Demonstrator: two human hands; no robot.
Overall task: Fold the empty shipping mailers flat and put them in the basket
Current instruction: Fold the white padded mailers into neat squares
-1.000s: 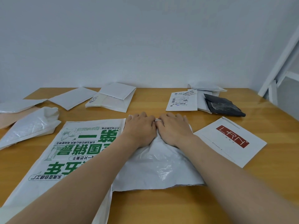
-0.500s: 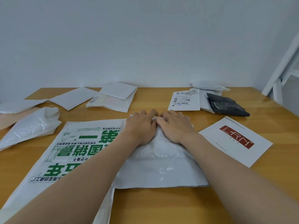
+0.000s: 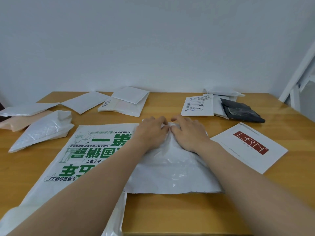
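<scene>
Change: hands barely shift, fingertips part slightly | left hand [image 3: 151,132], right hand [image 3: 189,134]: fingers bent on 12 o'clock edge of mailer [image 3: 172,171], pinch or press unclear | mailer: centre of table [image 3: 170,215], printed bag [image 3: 95,150] at 9 o'clock | likely still flattening; basket unseen

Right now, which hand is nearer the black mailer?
Right. The right hand presses the white mailer, with the black mailer beyond it to the right; the left hand presses beside it, farther left.
</scene>
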